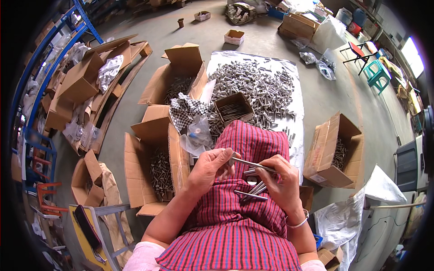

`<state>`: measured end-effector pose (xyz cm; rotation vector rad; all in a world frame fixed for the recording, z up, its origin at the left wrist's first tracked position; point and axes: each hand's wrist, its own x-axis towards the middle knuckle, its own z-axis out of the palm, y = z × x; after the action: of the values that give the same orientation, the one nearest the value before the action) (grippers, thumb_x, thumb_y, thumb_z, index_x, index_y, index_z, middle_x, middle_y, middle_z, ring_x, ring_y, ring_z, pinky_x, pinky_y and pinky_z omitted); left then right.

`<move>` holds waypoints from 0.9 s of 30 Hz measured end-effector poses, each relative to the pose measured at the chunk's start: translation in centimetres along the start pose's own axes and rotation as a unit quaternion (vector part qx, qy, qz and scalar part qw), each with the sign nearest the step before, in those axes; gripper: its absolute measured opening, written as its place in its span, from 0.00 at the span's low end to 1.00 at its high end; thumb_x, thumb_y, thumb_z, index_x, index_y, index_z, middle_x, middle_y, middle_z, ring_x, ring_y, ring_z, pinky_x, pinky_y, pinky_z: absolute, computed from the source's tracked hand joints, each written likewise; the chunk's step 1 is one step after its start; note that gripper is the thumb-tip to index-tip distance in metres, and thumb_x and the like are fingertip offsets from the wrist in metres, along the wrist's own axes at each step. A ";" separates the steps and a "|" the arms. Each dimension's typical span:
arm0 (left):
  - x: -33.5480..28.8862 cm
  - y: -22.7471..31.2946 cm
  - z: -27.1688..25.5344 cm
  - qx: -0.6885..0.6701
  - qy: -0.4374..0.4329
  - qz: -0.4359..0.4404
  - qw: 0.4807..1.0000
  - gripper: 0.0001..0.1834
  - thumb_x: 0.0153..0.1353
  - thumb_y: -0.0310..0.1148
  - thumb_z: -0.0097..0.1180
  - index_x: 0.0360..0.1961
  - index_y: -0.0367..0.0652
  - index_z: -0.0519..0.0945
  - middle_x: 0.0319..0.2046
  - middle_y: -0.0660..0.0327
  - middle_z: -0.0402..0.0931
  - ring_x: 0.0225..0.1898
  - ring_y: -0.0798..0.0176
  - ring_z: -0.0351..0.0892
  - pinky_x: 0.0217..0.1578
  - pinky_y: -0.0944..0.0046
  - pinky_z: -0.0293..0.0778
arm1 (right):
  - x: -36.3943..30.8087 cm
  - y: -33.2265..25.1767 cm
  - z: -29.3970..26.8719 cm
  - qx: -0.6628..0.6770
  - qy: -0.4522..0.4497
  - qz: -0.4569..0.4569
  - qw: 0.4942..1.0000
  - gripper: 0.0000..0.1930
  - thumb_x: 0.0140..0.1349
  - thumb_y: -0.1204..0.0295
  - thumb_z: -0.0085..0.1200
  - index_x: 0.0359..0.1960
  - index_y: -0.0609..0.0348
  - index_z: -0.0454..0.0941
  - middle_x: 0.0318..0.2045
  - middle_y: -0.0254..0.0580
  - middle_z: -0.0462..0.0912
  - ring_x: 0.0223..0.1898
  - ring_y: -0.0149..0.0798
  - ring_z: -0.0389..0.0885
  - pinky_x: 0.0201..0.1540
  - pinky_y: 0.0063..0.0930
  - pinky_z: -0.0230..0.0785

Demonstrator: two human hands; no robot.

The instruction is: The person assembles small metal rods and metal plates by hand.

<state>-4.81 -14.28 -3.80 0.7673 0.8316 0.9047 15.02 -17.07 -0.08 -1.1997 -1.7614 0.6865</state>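
Rod [253, 164] held slantwise above striped cloth [226, 212] | left end pinched by left hand [216, 168], right end gripped by right hand [281, 178]; hands apart, bridged by rod | loose rods [251, 195] left on cloth | step, as judged: one piece being handled | next move: both ends seemingly to be kept steady

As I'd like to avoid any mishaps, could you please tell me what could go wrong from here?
The loose rods lying on the striped cloth could roll off if that cloth shifts. The metal rod held between the left hand and right hand might slip, since it looks smooth and both hands are bare.
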 end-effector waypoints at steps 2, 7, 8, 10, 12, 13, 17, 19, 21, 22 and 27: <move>-0.1 -0.1 -0.3 -0.003 -0.007 0.002 1.000 0.19 0.64 0.44 0.46 0.37 0.37 0.78 0.16 0.64 0.75 0.12 0.80 0.64 0.14 0.80 0.58 | 0.0 -0.2 0.3 -0.010 0.002 -0.014 1.000 0.05 0.49 0.80 0.59 0.28 0.64 0.75 0.22 0.41 0.75 0.23 0.35 0.76 0.24 0.24 0.69; -0.4 -0.1 -0.8 -0.001 -0.007 0.000 1.000 0.18 0.64 0.43 0.47 0.38 0.37 0.78 0.18 0.63 0.76 0.13 0.80 0.65 0.15 0.80 0.59 | 0.0 -0.3 0.8 -0.018 -0.001 -0.017 1.000 0.06 0.48 0.80 0.60 0.27 0.64 0.75 0.22 0.42 0.75 0.23 0.37 0.76 0.24 0.25 0.68; -0.5 0.0 -0.8 0.001 -0.013 0.000 1.000 0.18 0.64 0.43 0.47 0.39 0.37 0.77 0.19 0.63 0.76 0.14 0.80 0.65 0.15 0.80 0.59 | -0.1 -0.3 0.9 -0.018 0.000 -0.018 1.000 0.06 0.48 0.80 0.60 0.27 0.64 0.75 0.22 0.43 0.75 0.23 0.37 0.76 0.23 0.26 0.68; -0.6 0.3 -0.8 0.005 -0.017 0.010 1.000 0.16 0.63 0.40 0.48 0.41 0.37 0.77 0.21 0.63 0.76 0.16 0.79 0.67 0.17 0.80 0.61 | -0.1 -0.2 1.0 -0.018 -0.003 -0.018 1.000 0.05 0.49 0.79 0.59 0.27 0.64 0.76 0.21 0.42 0.75 0.22 0.37 0.75 0.23 0.26 0.67; -0.7 0.6 -0.8 0.009 -0.020 0.019 1.000 0.15 0.63 0.38 0.50 0.43 0.37 0.76 0.22 0.64 0.77 0.18 0.79 0.68 0.19 0.80 0.62 | -0.1 0.0 1.2 -0.018 -0.007 -0.019 1.000 0.04 0.50 0.78 0.59 0.26 0.64 0.76 0.21 0.42 0.75 0.22 0.37 0.75 0.22 0.27 0.66; -0.7 0.7 -0.9 0.008 -0.024 0.016 1.000 0.15 0.62 0.36 0.51 0.44 0.36 0.75 0.24 0.63 0.77 0.20 0.78 0.69 0.21 0.79 0.64 | -0.1 0.2 1.3 -0.013 -0.012 -0.008 1.000 0.04 0.52 0.77 0.57 0.24 0.64 0.76 0.19 0.42 0.75 0.21 0.37 0.75 0.21 0.26 0.64; -0.7 1.0 -0.8 -0.006 -0.033 0.025 0.999 0.15 0.60 0.30 0.52 0.47 0.35 0.74 0.28 0.62 0.77 0.24 0.75 0.72 0.25 0.78 0.68 | -0.4 0.6 1.9 0.064 -0.015 0.106 0.992 0.13 0.58 0.72 0.52 0.18 0.66 0.74 0.14 0.41 0.74 0.15 0.32 0.71 0.19 0.24 0.60; -0.6 1.0 -0.8 0.006 -0.038 0.038 0.999 0.15 0.60 0.31 0.53 0.47 0.35 0.74 0.29 0.61 0.77 0.25 0.75 0.73 0.26 0.77 0.69 | -0.6 1.0 2.0 0.102 -0.011 0.157 0.982 0.15 0.60 0.71 0.51 0.16 0.66 0.72 0.13 0.40 0.73 0.14 0.29 0.69 0.18 0.23 0.59; -0.4 1.0 -0.8 0.017 -0.044 0.050 0.998 0.15 0.60 0.31 0.54 0.46 0.34 0.74 0.30 0.60 0.78 0.25 0.74 0.74 0.26 0.76 0.70 | -0.7 1.3 2.3 0.138 -0.006 0.206 0.969 0.17 0.61 0.71 0.50 0.14 0.66 0.71 0.11 0.39 0.72 0.13 0.27 0.68 0.17 0.23 0.57; -0.3 1.2 -0.6 -0.008 -0.036 0.025 0.999 0.16 0.59 0.31 0.54 0.47 0.34 0.72 0.30 0.57 0.78 0.26 0.72 0.75 0.25 0.75 0.71 | -0.8 1.3 2.5 0.146 0.007 0.196 0.970 0.19 0.62 0.69 0.48 0.14 0.65 0.70 0.10 0.34 0.68 0.13 0.24 0.64 0.17 0.22 0.54; 0.5 -0.1 -2.3 0.010 -0.052 -0.009 0.999 0.15 0.59 0.30 0.54 0.45 0.33 0.72 0.31 0.53 0.78 0.26 0.69 0.76 0.24 0.74 0.72 | -0.9 1.6 2.8 0.116 0.014 0.158 0.980 0.20 0.64 0.68 0.47 0.13 0.63 0.68 0.10 0.30 0.64 0.13 0.21 0.60 0.16 0.20 0.50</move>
<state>-6.61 -13.41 -5.09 0.8159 0.7553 0.8334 13.38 -17.15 -3.02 -1.3299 -1.4335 1.0268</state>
